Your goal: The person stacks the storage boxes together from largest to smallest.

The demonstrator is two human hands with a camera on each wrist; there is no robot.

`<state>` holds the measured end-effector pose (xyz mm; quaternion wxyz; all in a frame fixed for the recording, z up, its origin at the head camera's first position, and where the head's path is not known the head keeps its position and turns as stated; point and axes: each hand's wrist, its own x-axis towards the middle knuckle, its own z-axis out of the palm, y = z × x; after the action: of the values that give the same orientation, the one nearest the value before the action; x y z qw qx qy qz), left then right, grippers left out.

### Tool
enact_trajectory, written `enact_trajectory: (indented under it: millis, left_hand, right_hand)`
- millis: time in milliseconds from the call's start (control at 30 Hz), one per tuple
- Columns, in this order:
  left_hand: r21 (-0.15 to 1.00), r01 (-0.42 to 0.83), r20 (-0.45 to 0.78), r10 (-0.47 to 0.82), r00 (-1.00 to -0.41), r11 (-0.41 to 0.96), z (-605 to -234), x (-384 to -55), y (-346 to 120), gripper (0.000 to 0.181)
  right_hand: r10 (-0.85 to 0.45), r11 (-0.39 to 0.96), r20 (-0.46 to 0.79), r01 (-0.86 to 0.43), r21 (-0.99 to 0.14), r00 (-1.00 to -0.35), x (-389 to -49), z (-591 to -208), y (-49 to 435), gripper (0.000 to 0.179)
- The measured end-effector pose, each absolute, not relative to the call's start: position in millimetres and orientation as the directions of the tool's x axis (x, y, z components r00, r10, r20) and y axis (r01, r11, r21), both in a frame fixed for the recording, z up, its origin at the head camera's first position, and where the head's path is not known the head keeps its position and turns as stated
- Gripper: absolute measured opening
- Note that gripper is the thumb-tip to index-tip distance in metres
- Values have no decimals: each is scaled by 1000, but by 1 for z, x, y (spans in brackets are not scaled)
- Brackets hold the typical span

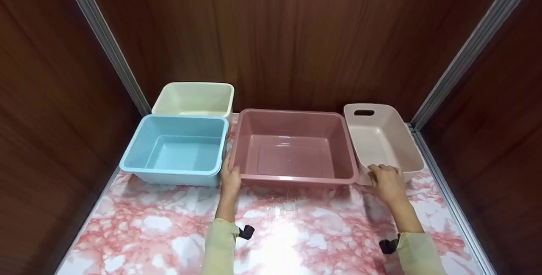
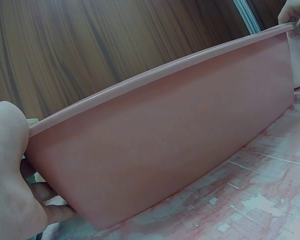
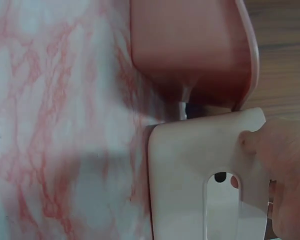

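Head view: my left forearm reaches nearly straight forward, left hand (image 1: 230,181) curled at the near left corner of the rose bin (image 1: 296,179), beside the blue bin (image 1: 169,170). Right forearm slants inward; right hand (image 1: 388,185) pinches the near rim of the beige bin (image 1: 370,133), thumb outside. Rose bin stands between blue and beige.

The rose basin (image 1: 290,158) looks smooth, glossy plastic
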<state>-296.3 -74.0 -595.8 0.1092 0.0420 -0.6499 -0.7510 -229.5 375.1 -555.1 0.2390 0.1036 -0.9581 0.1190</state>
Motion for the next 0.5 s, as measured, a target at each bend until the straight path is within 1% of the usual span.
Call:
enact_trajectory:
  millis: [133, 367, 500]
  left_hand:
    - [989, 103, 78, -224, -971, -103, -596, -294, -73, 61]
    - [988, 115, 92, -203, -975, -104, -565, -275, -75, 60]
    - [987, 111, 86, -211, -974, -112, -576, -282, -77, 60]
  right_hand:
    - [-138, 949, 489, -256, -183, -861, -220, -554, 372, 13]
    - [-129, 948, 482, -251, -197, -866, -210, -552, 367, 15]
    - [-128, 947, 478, -251, -201, -869, -204, -553, 367, 16]
